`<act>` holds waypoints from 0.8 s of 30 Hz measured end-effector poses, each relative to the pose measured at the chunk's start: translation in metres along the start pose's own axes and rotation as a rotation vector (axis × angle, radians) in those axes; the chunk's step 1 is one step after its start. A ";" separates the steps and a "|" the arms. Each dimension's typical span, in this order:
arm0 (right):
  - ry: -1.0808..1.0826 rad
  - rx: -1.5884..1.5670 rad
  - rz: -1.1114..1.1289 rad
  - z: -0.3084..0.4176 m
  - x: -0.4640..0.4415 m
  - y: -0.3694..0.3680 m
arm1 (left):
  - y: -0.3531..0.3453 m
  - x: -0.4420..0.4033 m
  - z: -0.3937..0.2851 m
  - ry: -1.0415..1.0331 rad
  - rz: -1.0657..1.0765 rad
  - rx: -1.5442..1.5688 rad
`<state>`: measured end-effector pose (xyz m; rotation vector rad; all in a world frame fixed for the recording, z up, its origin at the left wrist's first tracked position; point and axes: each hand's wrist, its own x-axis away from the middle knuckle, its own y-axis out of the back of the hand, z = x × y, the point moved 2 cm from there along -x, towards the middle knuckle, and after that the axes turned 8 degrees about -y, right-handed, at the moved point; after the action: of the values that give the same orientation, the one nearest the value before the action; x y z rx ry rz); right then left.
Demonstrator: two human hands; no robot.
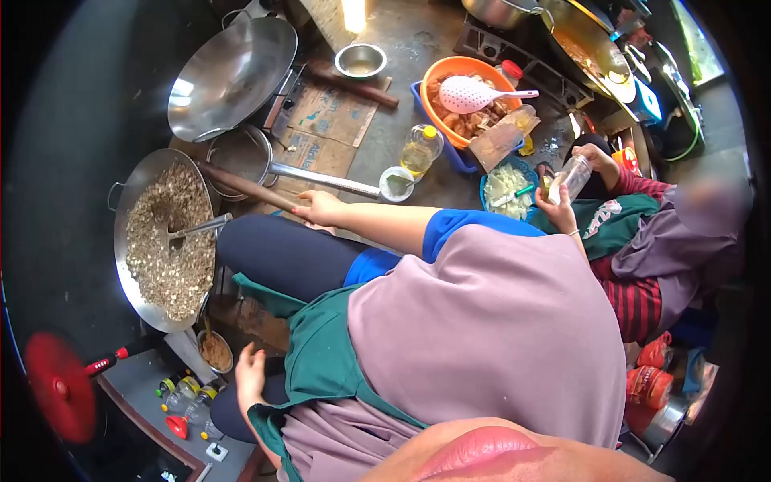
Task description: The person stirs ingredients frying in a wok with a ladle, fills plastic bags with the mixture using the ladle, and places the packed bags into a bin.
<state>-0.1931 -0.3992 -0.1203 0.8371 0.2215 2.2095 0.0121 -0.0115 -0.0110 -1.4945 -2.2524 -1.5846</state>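
My right hand (320, 208) is closed round the near end of a long wooden handle (249, 186). That handle slants to the rim of a big steel wok (122, 265); whether it is fixed there I cannot make out. Brown and pale chopped bits (169, 273) fill the wok, and a metal spatula (201, 227) stands in them. My left hand (250, 376) is by my left knee, fingers partly apart, holding nothing. Close to it sits a small bowl of brown paste or powder (215, 350). Beyond my right hand lies a long metal-handled strainer (321, 178).
A second wok (233, 80) stands at upper left. An orange basin (450, 68) holds food pieces and a white skimmer (474, 94). An oil jug (421, 151) and small cup (396, 185) stand nearby. A co-worker (642, 233) holds a clear container (570, 178). A red fan (60, 386) is lower left.
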 end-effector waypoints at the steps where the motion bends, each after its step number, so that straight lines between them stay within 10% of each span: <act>1: 0.014 -0.048 0.068 0.022 0.009 0.006 | 0.003 -0.007 -0.001 -0.012 -0.010 -0.003; 14: 0.967 0.426 -0.125 0.085 0.126 0.003 | 0.101 0.010 0.085 0.253 -0.184 0.311; 24: 0.976 0.383 -0.102 0.081 0.123 0.009 | 0.090 0.008 0.121 0.297 -0.246 0.629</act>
<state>-0.2092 -0.3270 0.0070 -0.1481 1.1424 2.3339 0.1279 0.0853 -0.0009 -0.7960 -2.4752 -0.8986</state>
